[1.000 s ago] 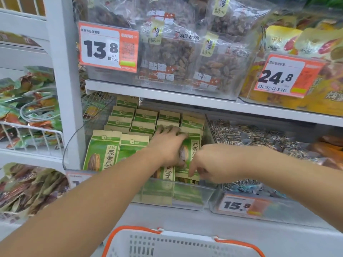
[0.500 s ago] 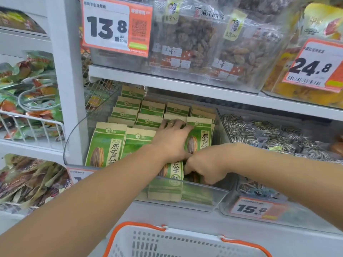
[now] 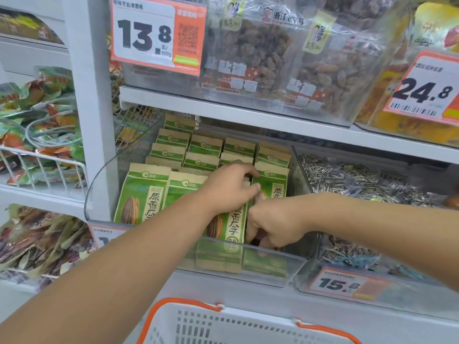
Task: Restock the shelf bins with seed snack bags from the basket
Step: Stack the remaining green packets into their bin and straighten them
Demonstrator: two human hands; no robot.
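Green and tan seed snack bags (image 3: 145, 194) stand in rows inside a clear shelf bin (image 3: 295, 263) on the middle shelf. My left hand (image 3: 231, 187) reaches in from the lower left, its fingers curled over the top of the front middle seed bag (image 3: 229, 228). My right hand (image 3: 270, 224) comes in from the right and dips into the front of the bin. Its curled fingers pinch that bag's right edge, beside the right column bag (image 3: 272, 181). A white basket with an orange rim (image 3: 223, 324) sits at the bottom; its inside is hidden.
A neighbouring clear bin of loose-looking striped seed packs (image 3: 352, 180) stands to the right with a 15.8 tag (image 3: 340, 285). The upper shelf carries dried fruit bags (image 3: 253, 53) and 13.8 (image 3: 146, 36) and 24.8 (image 3: 424, 90) tags. Wire racks of snack packs (image 3: 42, 135) are at left.
The view has shifted up and closer to the bin. My right hand has sunk lower into the bin's front. My left hand's fingers have curled over the bag top.
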